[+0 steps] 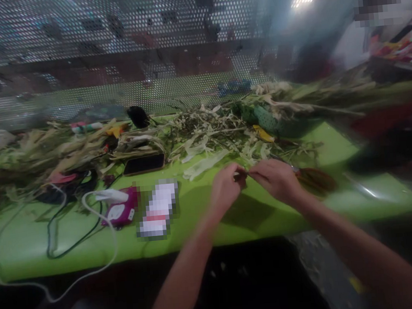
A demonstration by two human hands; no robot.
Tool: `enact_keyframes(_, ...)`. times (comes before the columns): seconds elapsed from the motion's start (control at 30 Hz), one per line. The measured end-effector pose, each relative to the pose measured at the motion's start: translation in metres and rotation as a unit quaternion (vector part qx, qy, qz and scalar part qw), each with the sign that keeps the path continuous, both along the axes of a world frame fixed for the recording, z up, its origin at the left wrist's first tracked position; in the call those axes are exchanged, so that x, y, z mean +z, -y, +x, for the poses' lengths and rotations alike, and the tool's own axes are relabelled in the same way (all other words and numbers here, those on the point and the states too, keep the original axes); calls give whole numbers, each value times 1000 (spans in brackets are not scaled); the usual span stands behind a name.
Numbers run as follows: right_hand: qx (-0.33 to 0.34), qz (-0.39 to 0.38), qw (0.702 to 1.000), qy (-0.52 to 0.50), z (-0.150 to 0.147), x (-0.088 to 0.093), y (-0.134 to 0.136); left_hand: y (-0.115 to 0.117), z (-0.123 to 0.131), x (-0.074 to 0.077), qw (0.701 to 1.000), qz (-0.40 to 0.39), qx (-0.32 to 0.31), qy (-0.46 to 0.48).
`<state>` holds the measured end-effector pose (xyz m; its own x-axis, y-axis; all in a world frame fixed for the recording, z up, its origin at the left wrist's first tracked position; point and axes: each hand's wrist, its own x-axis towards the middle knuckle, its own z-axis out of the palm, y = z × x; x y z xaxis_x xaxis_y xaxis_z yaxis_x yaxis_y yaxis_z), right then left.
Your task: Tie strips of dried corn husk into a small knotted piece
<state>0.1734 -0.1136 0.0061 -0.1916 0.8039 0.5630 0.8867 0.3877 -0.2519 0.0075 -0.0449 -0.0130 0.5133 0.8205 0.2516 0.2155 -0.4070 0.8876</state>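
Note:
My left hand (pixel 226 187) and my right hand (pixel 276 179) meet over the green table (pixel 197 222), fingertips pinched together on a small thin piece that I cannot make out. The picture is blurred by motion. Just behind the hands lies a heap of pale stems and leaf strips (pixel 211 130). Brown-handled scissors (pixel 314 179) lie on the table right beside my right hand.
A phone (pixel 144 164) lies face up left of the hands, with a pink device (pixel 122 211) and white and black cables (pixel 71 219) further left. More plant cuttings (pixel 47 149) cover the table's back. A perforated metal panel (pixel 127 46) stands behind. Another person (pixel 378 19) is at the far right.

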Motion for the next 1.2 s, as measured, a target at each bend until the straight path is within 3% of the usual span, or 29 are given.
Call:
enact_keyframes(0.1, 17, -85, 989, -116, 10, 5, -7, -5, -2, 0, 992, -89, -79, 42)
enact_keyframes(0.2, 30, -192, 937, -289, 17, 6, -14, -6, -5, 2, 959, -209, -143, 129)
enact_keyframes(0.3, 37, -231, 880, -413, 14, -1, -15, -4, -4, 6, 919, -303, -138, 211)
enact_keyframes(0.4, 22, -176, 884, -433, 3, -9, -11, -3, -1, 6, 909, -324, -80, 248)
enact_keyframes(0.5, -12, -87, 932, -350, -7, -14, -7, -3, 3, 1, 930, -275, -19, 242)
enact_keyframes(0.6, -33, 3, 969, -244, -13, -16, -5, -2, 6, -3, 966, -164, 35, 198)
enact_keyframes(0.67, -40, 32, 978, -202, -16, -17, -4, 1, 7, -4, 982, -68, 75, 162)
enact_keyframes(0.8, -50, 53, 980, -183, -22, -17, -2, 6, 7, -9, 983, 76, 120, 119)
enact_keyframes(0.93, -51, -6, 959, -278, -24, -16, -2, 10, 7, -14, 974, 190, 108, 60)
enact_keyframes(1.07, -52, -118, 882, -452, -17, -19, -8, 13, 9, -15, 951, 297, 88, -20)
enact_keyframes(1.13, -55, -142, 857, -493, -12, -21, -11, 15, 10, -13, 943, 324, 71, -41)
enact_keyframes(1.2, -59, -151, 850, -502, -7, -21, -11, 17, 10, -10, 947, 313, 49, -45)
